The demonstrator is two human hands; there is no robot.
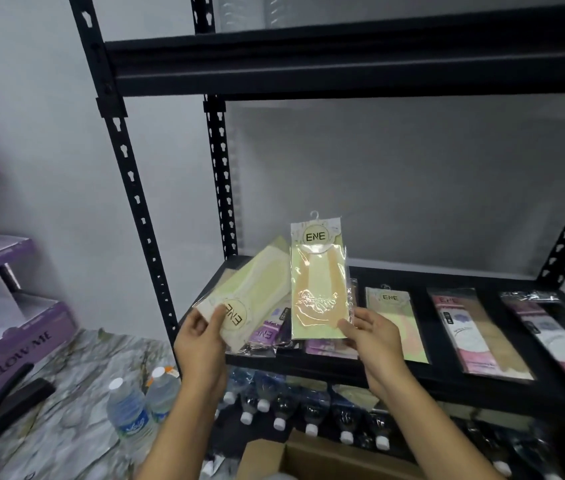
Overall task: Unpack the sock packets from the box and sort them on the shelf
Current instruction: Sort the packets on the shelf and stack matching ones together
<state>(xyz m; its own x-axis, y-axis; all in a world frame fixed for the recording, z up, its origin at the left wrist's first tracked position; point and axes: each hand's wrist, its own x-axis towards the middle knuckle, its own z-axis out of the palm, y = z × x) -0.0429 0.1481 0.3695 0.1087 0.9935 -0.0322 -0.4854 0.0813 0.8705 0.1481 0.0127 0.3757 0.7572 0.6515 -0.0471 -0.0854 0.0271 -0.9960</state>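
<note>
Left hand (201, 336) and right hand (374, 336) at the shelf (447, 379).
The left pinches an inverted packet (249, 299), the right pinches an upright packet (319, 282); the box (312, 459) is cropped below.

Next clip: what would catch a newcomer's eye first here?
The upright ENE packet at centre, shiny yellow-green, pinched at its lower corner by the right hand. Beside it the left hand holds a paler packet tilted, label upside down. Behind, more packets lie in a row on the black shelf.
</note>
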